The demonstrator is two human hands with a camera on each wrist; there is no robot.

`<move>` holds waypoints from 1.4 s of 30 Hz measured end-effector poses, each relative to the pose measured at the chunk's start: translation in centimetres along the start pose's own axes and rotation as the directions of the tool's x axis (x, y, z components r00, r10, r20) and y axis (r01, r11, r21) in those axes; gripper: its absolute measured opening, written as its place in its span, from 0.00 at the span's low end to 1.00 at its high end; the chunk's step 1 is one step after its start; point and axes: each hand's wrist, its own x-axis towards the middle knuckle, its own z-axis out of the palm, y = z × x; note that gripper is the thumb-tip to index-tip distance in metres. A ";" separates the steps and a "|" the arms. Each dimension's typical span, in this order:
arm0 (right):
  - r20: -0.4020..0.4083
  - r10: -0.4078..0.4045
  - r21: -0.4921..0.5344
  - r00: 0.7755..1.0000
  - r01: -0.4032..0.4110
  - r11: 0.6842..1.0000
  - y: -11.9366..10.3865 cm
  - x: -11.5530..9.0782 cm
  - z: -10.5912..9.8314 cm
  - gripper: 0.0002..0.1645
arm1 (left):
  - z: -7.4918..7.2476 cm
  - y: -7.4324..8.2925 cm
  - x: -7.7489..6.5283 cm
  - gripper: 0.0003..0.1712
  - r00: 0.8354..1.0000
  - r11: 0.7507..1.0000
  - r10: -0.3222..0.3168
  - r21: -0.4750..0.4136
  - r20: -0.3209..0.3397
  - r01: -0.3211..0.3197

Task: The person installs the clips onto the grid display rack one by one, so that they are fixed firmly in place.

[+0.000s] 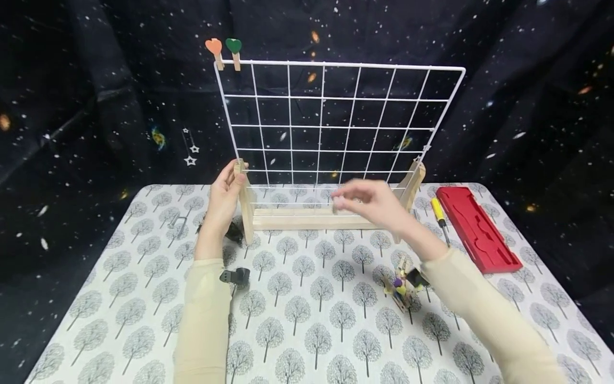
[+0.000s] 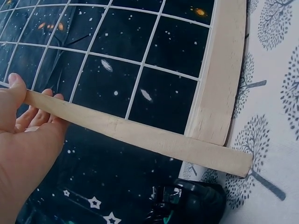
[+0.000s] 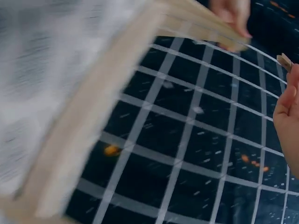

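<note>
A white wire grid panel (image 1: pixel 322 98) stands upright in a wooden stand (image 1: pixel 307 219). My left hand (image 1: pixel 225 193) grips the top of the stand's left upright (image 1: pixel 247 213), thumb on one side and fingers on the other, as the left wrist view shows. My right hand (image 1: pixel 371 201) is in front of the lower part of the grid, blurred by motion. Between its fingertips it pinches a small wooden clothespin (image 3: pixel 284 61). An orange heart clothespin (image 1: pixel 214 49) and a green heart clothespin (image 1: pixel 234 49) are clipped side by side at the grid's top left.
Several heart clothespins (image 1: pixel 399 288) lie in a pile near my right forearm. A yellow-handled screwdriver (image 1: pixel 438 213) and a red tray (image 1: pixel 479 229) are on the right. A metal bracket (image 1: pixel 180 226) lies at the left, with a black object (image 1: pixel 235 231) behind my left wrist.
</note>
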 end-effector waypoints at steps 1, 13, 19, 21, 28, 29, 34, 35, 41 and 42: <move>-0.013 0.004 0.041 1.000 -0.003 0.999 -1.0 1.0 -0.1 0.14 | -0.1 0.0 0.1 0.31 1.000 1.000 0.000 0.000 -0.002 0.000; -0.116 -0.143 0.142 0.983 0.159 0.977 -11.2 10.3 -2.1 0.14 | -1.3 -1.0 1.5 0.30 0.999 0.999 0.038 -0.027 -0.029 -0.039; -0.157 -0.098 0.074 0.983 0.111 0.991 -15.0 13.9 -3.5 0.16 | -1.2 -0.5 1.2 0.30 1.000 0.999 0.017 -0.042 -0.025 -0.018; -0.179 -0.086 0.048 0.980 0.096 0.994 -15.7 14.8 -3.8 0.16 | -1.1 -0.2 1.0 0.29 1.000 0.999 0.015 -0.041 -0.025 -0.016; -0.282 -0.028 0.061 0.959 0.047 0.997 -16.0 16.6 -3.9 0.14 | -0.6 0.4 0.4 0.28 0.999 0.999 0.017 -0.037 -0.032 -0.018; -0.293 -0.041 0.057 0.955 0.060 0.997 -16.0 16.8 -3.7 0.13 | -0.6 0.3 0.4 0.28 0.999 0.999 0.015 -0.034 -0.033 -0.016; -0.382 -0.098 -0.006 0.919 0.104 0.995 -15.8 17.1 -3.0 0.10 | -0.2 0.2 0.3 0.29 0.999 0.999 0.006 -0.043 -0.035 -0.007; -0.394 -0.104 -0.019 0.913 0.105 0.994 -15.8 17.0 -2.9 0.10 | -0.2 0.2 0.2 0.29 0.999 0.999 0.005 -0.044 -0.036 -0.007; -0.396 -0.168 -0.087 0.903 0.146 0.985 -15.9 16.9 -2.4 0.10 | 0.1 0.1 0.2 0.29 0.999 0.999 0.005 -0.051 -0.032 -0.007; -0.393 -0.177 -0.094 0.902 0.152 0.984 -15.9 16.9 -2.4 0.10 | 0.1 -0.1 0.3 0.29 1.000 0.999 0.005 -0.053 -0.030 -0.007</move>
